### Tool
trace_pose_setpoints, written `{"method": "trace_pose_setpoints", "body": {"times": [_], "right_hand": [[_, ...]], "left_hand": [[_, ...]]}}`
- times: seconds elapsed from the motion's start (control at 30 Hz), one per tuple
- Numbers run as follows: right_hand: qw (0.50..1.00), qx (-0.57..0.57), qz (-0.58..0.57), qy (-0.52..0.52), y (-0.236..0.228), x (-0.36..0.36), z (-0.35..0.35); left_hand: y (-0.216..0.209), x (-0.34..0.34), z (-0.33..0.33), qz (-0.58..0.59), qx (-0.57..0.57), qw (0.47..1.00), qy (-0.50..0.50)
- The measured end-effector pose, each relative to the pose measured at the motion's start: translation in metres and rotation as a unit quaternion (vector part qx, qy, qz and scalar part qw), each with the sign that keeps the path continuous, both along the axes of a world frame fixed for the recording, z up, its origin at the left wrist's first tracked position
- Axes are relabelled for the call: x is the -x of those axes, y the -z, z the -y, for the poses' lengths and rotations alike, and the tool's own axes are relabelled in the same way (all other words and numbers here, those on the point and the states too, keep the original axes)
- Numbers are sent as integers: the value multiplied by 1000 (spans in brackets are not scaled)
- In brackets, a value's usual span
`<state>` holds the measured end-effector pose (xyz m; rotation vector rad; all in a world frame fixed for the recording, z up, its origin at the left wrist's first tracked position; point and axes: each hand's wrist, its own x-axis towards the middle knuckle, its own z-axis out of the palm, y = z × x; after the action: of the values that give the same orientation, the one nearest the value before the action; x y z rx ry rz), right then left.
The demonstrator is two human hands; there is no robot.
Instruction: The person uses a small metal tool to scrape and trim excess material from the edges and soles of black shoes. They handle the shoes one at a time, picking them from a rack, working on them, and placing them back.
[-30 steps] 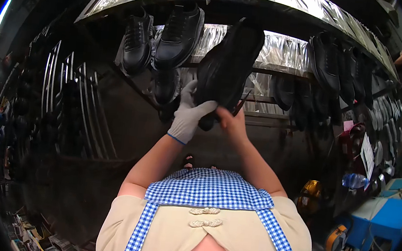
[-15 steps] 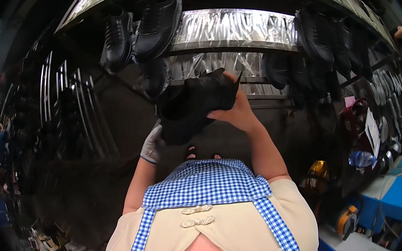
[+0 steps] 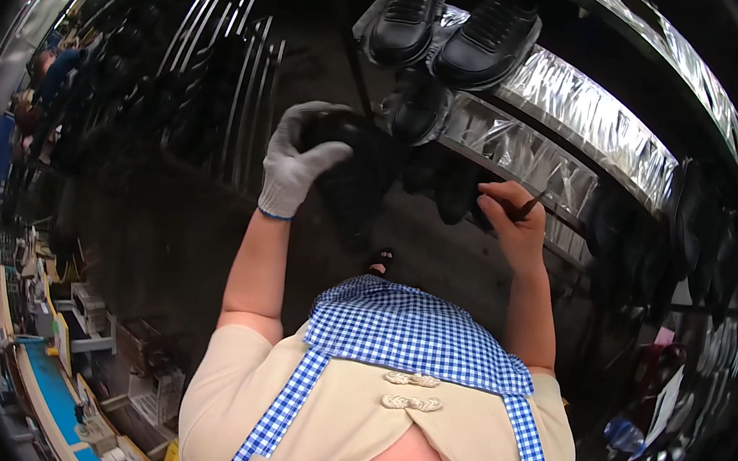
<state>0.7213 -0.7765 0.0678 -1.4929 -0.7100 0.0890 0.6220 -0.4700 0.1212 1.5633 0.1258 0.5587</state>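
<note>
My left hand point(image 3: 298, 160), in a white knit glove with a blue cuff edge, grips a black shoe point(image 3: 352, 175) in front of me. The shoe is dark against the floor, so its outline is hard to make out. To the right and apart from it, my bare right hand point(image 3: 515, 214) is raised with its fingers pinched. A thin, dark, pointed tool point(image 3: 529, 206) juts out of that grip; its exact kind does not show. Just beyond my hands, a pair of black lace-up shoes point(image 3: 488, 40) rests on a rack shelf.
The metal rack point(image 3: 593, 106), its shelves covered in shiny film, runs along the far right with several black shoes. Another dark rack point(image 3: 225, 62) stands at the left. A blue-topped bench point(image 3: 54, 400) with small items is at lower left. A clear bottle point(image 3: 626, 435) is at lower right.
My hands have come apart: the left has moved up holding the shoe, while the right has let go of the shoe and drawn off to the right. The view has turned left.
</note>
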Motion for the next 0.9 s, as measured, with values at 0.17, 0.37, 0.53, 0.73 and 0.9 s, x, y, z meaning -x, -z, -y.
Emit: {"method": "trace_pose_setpoints", "body": {"times": [0.17,0.37,0.53,0.73,0.9], "right_hand": [[976,21,186,-108,-49,2,-34],[924,97,329,-172,-74,-2,-53],[845,206,445,-212,-93,-5,-46],[754,369,471,-269,-113,2,-58],[859,261,333,-288,-89,-13,-57]], "left_hand": [[-44,12,15,-130,-178,960,174],[-42,11,27,-210,-151,934,245],[-45,1,33,-252,-182,909,279],[-47,-9,47,-289,-259,875,288],[-48,-9,44,-286,-190,887,308]]}}
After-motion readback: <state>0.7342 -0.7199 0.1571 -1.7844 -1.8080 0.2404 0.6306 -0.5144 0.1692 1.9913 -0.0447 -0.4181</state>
